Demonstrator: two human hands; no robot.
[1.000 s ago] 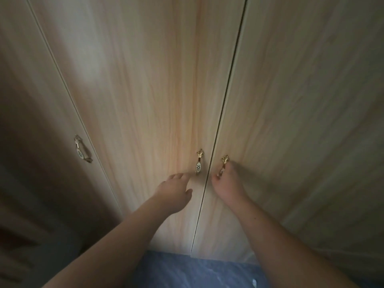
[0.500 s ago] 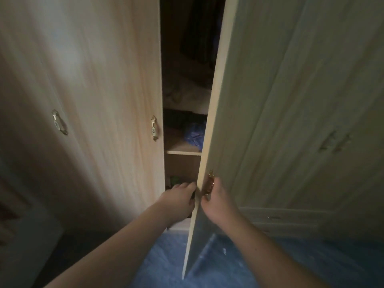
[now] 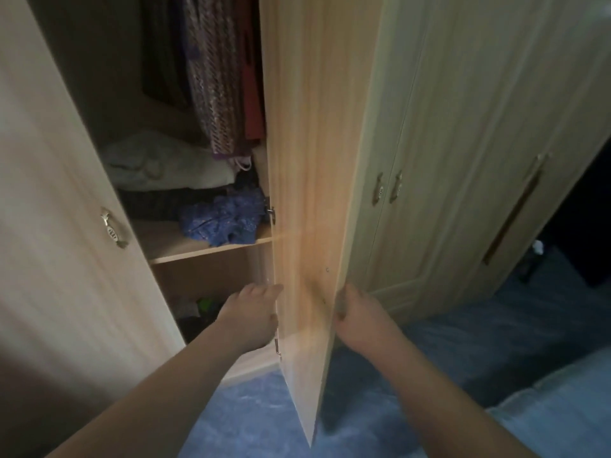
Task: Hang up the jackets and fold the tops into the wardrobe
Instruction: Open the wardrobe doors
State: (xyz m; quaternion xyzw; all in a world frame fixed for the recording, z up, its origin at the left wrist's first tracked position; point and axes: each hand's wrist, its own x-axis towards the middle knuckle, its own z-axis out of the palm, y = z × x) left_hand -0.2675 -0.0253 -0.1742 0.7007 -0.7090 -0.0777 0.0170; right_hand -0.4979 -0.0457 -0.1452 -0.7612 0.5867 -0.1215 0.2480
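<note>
Wardrobe (image 3: 446,127) straight ahead, one door (image 3: 307,160) standing open, edge-on between the person's arms. The right hand (image 3: 360,320) has its fingers curled round the door's free edge. The left hand (image 3: 251,315) lies with fingers straight against its inner face. Inside, a purple knitted garment (image 3: 215,77) hangs above a shelf (image 3: 198,251) bearing a crumpled blue cloth (image 3: 224,219) and pale folded bedding (image 3: 158,166).

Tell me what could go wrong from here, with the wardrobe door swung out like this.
1. The left hand lies by the hinge side of the open door; a swing back may pinch it.
2. The crumpled blue garment sits near the front edge of the shelf and might slide out.
</note>
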